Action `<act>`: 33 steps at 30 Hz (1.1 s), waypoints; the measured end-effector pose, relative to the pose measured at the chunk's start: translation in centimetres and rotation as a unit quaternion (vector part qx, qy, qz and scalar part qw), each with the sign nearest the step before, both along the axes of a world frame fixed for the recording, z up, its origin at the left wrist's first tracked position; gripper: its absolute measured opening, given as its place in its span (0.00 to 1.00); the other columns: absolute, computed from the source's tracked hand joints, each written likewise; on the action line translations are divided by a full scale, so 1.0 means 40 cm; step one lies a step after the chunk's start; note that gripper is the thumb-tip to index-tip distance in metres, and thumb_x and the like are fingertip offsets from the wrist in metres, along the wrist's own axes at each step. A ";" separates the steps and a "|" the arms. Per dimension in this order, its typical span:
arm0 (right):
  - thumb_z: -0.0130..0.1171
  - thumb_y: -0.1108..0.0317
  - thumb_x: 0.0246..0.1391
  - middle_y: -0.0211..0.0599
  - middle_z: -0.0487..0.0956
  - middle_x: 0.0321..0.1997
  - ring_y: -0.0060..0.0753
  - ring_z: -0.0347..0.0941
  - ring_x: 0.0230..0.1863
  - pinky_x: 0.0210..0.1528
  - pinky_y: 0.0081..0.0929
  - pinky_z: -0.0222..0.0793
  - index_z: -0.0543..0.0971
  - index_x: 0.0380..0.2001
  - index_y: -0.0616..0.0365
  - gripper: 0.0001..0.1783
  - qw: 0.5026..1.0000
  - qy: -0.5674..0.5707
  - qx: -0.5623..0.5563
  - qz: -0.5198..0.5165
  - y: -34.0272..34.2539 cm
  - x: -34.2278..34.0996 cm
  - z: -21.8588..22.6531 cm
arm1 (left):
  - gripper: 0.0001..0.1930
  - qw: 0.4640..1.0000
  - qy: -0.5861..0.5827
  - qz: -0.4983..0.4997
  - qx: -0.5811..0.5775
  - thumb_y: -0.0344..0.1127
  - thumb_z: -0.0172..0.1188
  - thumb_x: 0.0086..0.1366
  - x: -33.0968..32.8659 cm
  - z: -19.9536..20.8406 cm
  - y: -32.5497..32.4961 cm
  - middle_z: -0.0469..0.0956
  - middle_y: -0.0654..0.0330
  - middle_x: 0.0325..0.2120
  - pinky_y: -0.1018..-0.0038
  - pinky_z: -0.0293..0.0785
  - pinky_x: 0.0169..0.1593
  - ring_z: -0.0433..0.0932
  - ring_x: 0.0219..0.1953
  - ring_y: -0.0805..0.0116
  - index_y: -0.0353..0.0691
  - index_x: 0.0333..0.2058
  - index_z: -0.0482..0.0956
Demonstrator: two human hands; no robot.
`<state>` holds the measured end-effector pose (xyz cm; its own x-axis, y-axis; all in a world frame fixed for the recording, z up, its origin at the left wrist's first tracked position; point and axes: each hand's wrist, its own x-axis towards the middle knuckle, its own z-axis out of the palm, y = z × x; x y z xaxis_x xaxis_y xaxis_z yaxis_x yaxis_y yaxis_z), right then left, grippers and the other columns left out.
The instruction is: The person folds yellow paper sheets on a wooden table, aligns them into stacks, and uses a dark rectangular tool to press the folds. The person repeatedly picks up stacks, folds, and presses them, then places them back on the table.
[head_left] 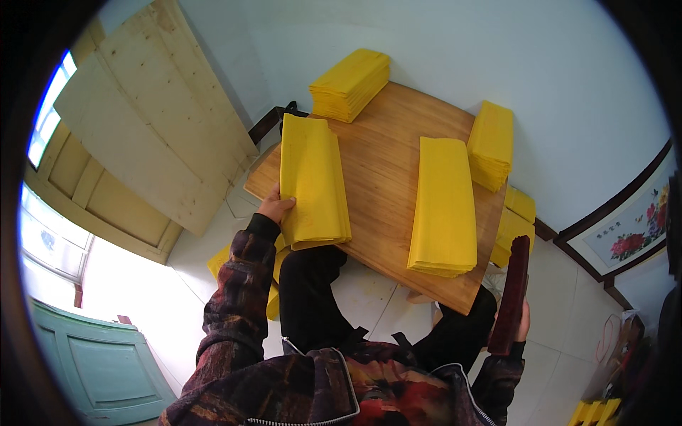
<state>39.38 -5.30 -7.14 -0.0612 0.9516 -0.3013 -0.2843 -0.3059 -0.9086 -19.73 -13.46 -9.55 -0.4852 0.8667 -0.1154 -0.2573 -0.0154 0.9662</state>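
Note:
My left hand point(275, 206) grips the left edge of a stack of folded yellow paper point(309, 181), thumb on its face and the other fingers hidden behind. This stack sits at the table's near-left edge, partly over my knee. In my right hand point(524, 323) is a long, dark red bar point(511, 298), held upright beyond the table's right side; most of the fingers are hidden behind it. Another yellow paper stack point(444, 206) lies on the right half of the wooden table point(380, 170), nearer the bar than my left hand.
Two more yellow stacks stand at the table's far edge point(352, 84) and far right corner point(491, 142). Further yellow bundles point(517, 220) sit below on the right, others by my left leg. Wooden boards point(149, 106) lean at left; a framed flower picture point(625, 220) stands at right.

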 end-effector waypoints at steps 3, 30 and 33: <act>0.40 0.51 0.62 0.28 0.72 0.23 0.22 0.68 0.18 0.18 0.18 0.66 0.71 0.39 0.53 0.18 0.999 0.032 -0.006 -0.018 -0.003 -0.014 0.003 | 0.26 1.000 -0.002 -0.004 -0.002 0.18 0.51 0.55 0.002 0.007 -0.003 0.74 0.58 0.43 0.75 0.70 0.48 0.74 0.43 0.67 0.37 0.55 0.63; 0.40 0.55 0.63 0.27 0.71 0.29 0.19 0.68 0.23 0.21 0.17 0.66 0.70 0.41 0.55 0.16 0.999 0.033 -0.023 -0.026 -0.012 -0.016 0.003 | 0.22 0.940 0.307 0.071 -0.128 0.32 0.56 0.57 -0.018 -0.040 0.004 0.74 0.54 0.41 0.73 0.72 0.40 0.75 0.37 0.67 0.32 0.51 0.67; 0.41 0.57 0.63 0.29 0.72 0.31 0.21 0.68 0.24 0.23 0.18 0.68 0.69 0.45 0.56 0.16 1.000 0.009 0.008 -0.002 -0.010 -0.011 -0.002 | 0.24 0.985 0.139 0.059 -0.085 0.34 0.53 0.60 -0.007 -0.051 -0.006 0.72 0.54 0.44 0.73 0.71 0.43 0.74 0.40 0.67 0.33 0.54 0.64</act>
